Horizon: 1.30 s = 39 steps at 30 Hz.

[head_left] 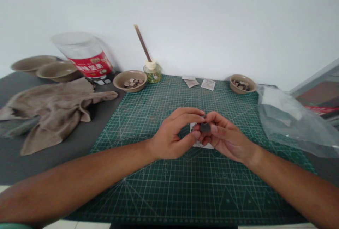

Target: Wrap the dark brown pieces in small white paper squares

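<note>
Over the middle of the green cutting mat (169,186), my left hand (173,135) and my right hand (225,137) meet with fingers curled. Between the fingertips of both sits a small dark round piece (205,127). A small white packet (202,144) lies on the mat under my hands, mostly hidden. At the back left of the mat stands a tan bowl (131,80) with several dark and pale pieces. A second tan bowl (243,83) at the back right holds similar pieces.
A brown cloth (53,110) lies at left. Behind it are two stacked tan bowls (50,68) and a tipped clear jar with a red label (84,56). A reed diffuser bottle (153,72) stands at the back, white packets (201,83) beside it. A clear plastic bag (291,123) lies at right.
</note>
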### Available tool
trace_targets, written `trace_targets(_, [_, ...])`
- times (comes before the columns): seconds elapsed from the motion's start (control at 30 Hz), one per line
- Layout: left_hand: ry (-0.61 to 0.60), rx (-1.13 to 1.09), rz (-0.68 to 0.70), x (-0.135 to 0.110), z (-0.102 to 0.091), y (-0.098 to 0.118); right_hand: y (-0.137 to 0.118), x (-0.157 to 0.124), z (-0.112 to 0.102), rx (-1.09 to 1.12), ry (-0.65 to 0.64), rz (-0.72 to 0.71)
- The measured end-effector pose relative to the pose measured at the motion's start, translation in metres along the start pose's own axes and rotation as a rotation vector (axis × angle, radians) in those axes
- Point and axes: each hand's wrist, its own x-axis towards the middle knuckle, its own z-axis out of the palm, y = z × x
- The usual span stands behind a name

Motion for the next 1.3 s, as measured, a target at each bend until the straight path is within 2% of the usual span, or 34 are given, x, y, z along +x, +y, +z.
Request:
trace_targets(0.13, [0.007,0.037,-0.021,0.000,0.000,-0.002,-0.001,0.001,-0.003,-0.080,0.050,-0.036])
trace_targets(0.23, [-0.018,0.124,-0.085,0.001,-0.001,-0.004,-0.007,0.001,-0.010,-0.285,0.112,-0.108])
trace_targets(0.33, [-0.175,0.240,-0.164,0.001,-0.003,-0.008,-0.018,0.001,-0.020,-0.647,0.232,-0.215])
trace_targets(0.43, [-0.356,0.349,-0.222,0.000,-0.004,-0.013,-0.027,-0.002,-0.024,-1.129,0.308,-0.278])
trace_targets(0.5, [-0.415,0.406,-0.247,-0.003,-0.004,-0.015,-0.029,-0.004,-0.022,-1.397,0.250,-0.324])
trace_targets(0.6, [-0.452,0.452,-0.251,-0.006,-0.007,-0.015,-0.023,-0.006,-0.017,-1.615,0.100,-0.414])
trace_targets(0.73, [-0.491,0.486,-0.250,-0.007,-0.012,-0.013,-0.009,-0.006,-0.012,-1.763,-0.023,-0.433])
trace_targets(0.97, [-0.511,0.466,-0.253,-0.009,-0.014,-0.014,0.003,-0.003,-0.009,-1.938,-0.031,-0.346])
trace_targets(1.17, [-0.506,0.466,-0.233,-0.007,-0.014,-0.013,0.003,-0.005,-0.006,-1.904,0.010,-0.315])
trace_targets(1.3, [-0.531,0.493,-0.223,-0.006,-0.017,-0.010,0.002,-0.005,-0.006,-1.862,-0.062,-0.342])
